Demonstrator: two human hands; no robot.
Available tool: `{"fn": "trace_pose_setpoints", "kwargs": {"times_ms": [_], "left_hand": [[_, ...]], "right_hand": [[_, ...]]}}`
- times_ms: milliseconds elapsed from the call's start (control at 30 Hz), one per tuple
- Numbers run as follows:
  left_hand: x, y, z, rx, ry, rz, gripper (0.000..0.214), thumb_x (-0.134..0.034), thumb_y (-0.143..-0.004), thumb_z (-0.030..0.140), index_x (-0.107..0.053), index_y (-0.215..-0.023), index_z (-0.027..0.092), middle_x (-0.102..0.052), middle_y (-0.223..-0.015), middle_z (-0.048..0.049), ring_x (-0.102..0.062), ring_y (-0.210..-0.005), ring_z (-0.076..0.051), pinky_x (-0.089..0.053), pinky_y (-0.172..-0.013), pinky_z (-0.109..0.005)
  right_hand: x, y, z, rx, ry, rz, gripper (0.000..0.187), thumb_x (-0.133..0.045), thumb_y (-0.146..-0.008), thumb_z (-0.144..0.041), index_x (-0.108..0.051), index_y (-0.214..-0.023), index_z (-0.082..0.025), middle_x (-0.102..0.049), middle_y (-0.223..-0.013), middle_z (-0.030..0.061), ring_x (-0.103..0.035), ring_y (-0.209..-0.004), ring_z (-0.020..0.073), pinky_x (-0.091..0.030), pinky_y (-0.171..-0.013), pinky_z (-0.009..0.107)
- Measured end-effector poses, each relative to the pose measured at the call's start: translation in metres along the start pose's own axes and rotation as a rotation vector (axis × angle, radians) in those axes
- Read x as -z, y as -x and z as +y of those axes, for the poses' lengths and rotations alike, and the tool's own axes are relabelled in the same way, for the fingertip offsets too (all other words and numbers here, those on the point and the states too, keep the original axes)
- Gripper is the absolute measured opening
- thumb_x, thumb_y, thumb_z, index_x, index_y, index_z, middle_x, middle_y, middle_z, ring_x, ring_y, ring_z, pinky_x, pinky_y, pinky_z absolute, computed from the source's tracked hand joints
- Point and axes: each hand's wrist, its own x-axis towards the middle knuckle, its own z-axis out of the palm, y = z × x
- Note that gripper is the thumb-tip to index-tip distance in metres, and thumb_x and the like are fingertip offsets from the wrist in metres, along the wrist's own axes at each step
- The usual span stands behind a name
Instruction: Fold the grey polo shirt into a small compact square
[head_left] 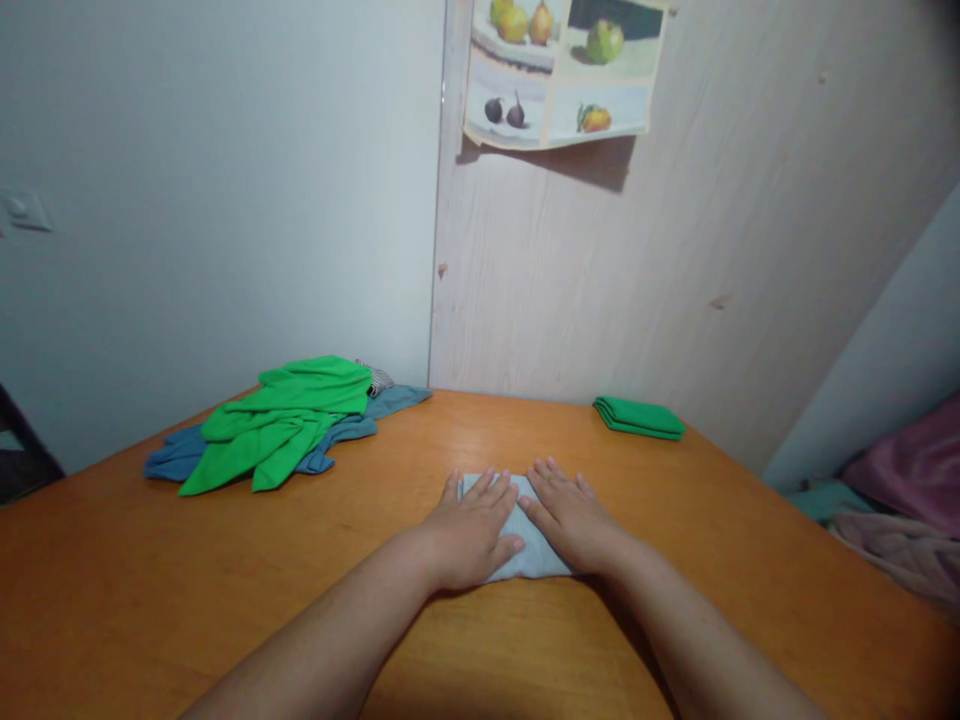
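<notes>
A light grey-blue folded cloth lies flat on the wooden table in front of me. My left hand rests palm down on its left part, fingers stretched out and thumb pointing inward. On the right part lies my right hand, also flat with its fingers extended. Both hands hide much of the cloth's sides, so how many layers it has cannot be made out.
A loose heap of bright green cloth and blue cloth sits at the table's back left, with a striped piece behind. A folded green cloth lies at the back right. Walls border the far edge; a fruit poster hangs above.
</notes>
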Motion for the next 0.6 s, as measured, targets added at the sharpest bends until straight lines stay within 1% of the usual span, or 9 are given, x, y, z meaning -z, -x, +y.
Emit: {"fn": "trace_pose_setpoints", "kwargs": {"times_ms": [200, 300, 367, 433, 467, 500, 533, 567, 600], "left_hand": [[-0.005, 0.001, -0.004, -0.004, 0.023, 0.025, 0.068, -0.04, -0.097, 0.051, -0.024, -0.155, 0.019, -0.014, -0.163, -0.0123, -0.005, -0.15, -0.033, -0.001, -0.114, -0.067], [-0.006, 0.003, -0.007, -0.02, 0.062, 0.063, 0.065, -0.043, -0.096, 0.05, -0.03, -0.154, 0.022, -0.019, -0.162, -0.0123, -0.01, -0.15, -0.034, -0.002, -0.114, -0.068], [0.002, 0.004, -0.004, -0.047, 0.108, 0.138, 0.062, -0.05, -0.094, 0.048, -0.038, -0.15, 0.026, -0.028, -0.16, -0.0116, -0.015, -0.149, -0.035, -0.001, -0.114, -0.068], [0.018, 0.008, 0.003, -0.095, 0.208, 0.271, 0.057, -0.058, -0.091, 0.045, -0.047, -0.144, 0.028, -0.04, -0.154, -0.0108, -0.025, -0.146, -0.035, -0.004, -0.115, -0.066], [0.028, 0.012, 0.008, -0.13, 0.292, 0.35, 0.053, -0.06, -0.09, 0.043, -0.051, -0.14, 0.029, -0.048, -0.149, -0.0103, -0.033, -0.142, -0.034, -0.009, -0.116, -0.063], [0.038, 0.018, 0.013, -0.17, 0.409, 0.419, 0.047, -0.061, -0.09, 0.042, -0.056, -0.135, 0.029, -0.056, -0.141, -0.01, -0.044, -0.134, -0.032, -0.019, -0.116, -0.058], [0.045, 0.027, 0.017, -0.206, 0.547, 0.449, 0.041, -0.061, -0.091, 0.041, -0.06, -0.13, 0.027, -0.062, -0.131, -0.0098, -0.053, -0.124, -0.03, -0.032, -0.111, -0.052], [0.05, 0.039, 0.019, -0.227, 0.688, 0.436, 0.038, -0.061, -0.092, 0.041, -0.062, -0.126, 0.027, -0.066, -0.122, -0.009, -0.059, -0.115, -0.028, -0.042, -0.103, -0.046], [0.05, 0.052, 0.02, -0.258, 0.833, 0.41, 0.036, -0.062, -0.092, 0.042, -0.063, -0.124, 0.026, -0.069, -0.112, -0.0082, -0.063, -0.105, -0.026, -0.048, -0.094, -0.042]], "right_hand": [[0.0, 0.001, -0.002, 0.004, -0.016, 0.028, 0.082, -0.013, -0.095, -0.069, -0.027, -0.155, -0.015, -0.018, -0.162, 0.0101, -0.009, -0.151, 0.0275, -0.007, -0.119, 0.057], [0.001, 0.002, -0.004, 0.002, -0.033, 0.049, 0.08, -0.014, -0.096, -0.067, -0.029, -0.154, -0.015, -0.021, -0.162, 0.0111, -0.01, -0.151, 0.0272, -0.008, -0.119, 0.057], [0.002, 0.003, -0.005, 0.002, -0.051, 0.053, 0.078, -0.016, -0.096, -0.066, -0.03, -0.154, -0.015, -0.022, -0.161, 0.0113, -0.011, -0.151, 0.0271, -0.008, -0.119, 0.056], [0.004, 0.004, -0.006, 0.009, -0.069, 0.055, 0.076, -0.018, -0.097, -0.065, -0.03, -0.154, -0.016, -0.023, -0.161, 0.011, -0.011, -0.151, 0.0271, -0.007, -0.119, 0.057], [0.004, 0.004, -0.006, 0.013, -0.078, 0.057, 0.076, -0.019, -0.097, -0.065, -0.03, -0.154, -0.017, -0.023, -0.161, 0.0106, -0.011, -0.151, 0.0272, -0.007, -0.119, 0.057], [0.005, 0.004, -0.007, 0.017, -0.086, 0.059, 0.075, -0.02, -0.097, -0.065, -0.03, -0.154, -0.018, -0.023, -0.161, 0.0103, -0.011, -0.151, 0.0274, -0.006, -0.119, 0.057], [0.005, 0.004, -0.007, 0.019, -0.093, 0.061, 0.074, -0.02, -0.097, -0.065, -0.031, -0.154, -0.019, -0.023, -0.161, 0.0101, -0.01, -0.151, 0.0275, -0.006, -0.119, 0.057], [0.005, 0.004, -0.007, 0.017, -0.1, 0.062, 0.074, -0.021, -0.096, -0.065, -0.031, -0.154, -0.019, -0.023, -0.161, 0.0101, -0.01, -0.151, 0.0275, -0.006, -0.119, 0.057], [0.005, 0.004, -0.007, 0.013, -0.106, 0.06, 0.074, -0.021, -0.096, -0.065, -0.03, -0.154, -0.019, -0.023, -0.161, 0.0104, -0.01, -0.151, 0.0277, -0.005, -0.119, 0.057]]}}
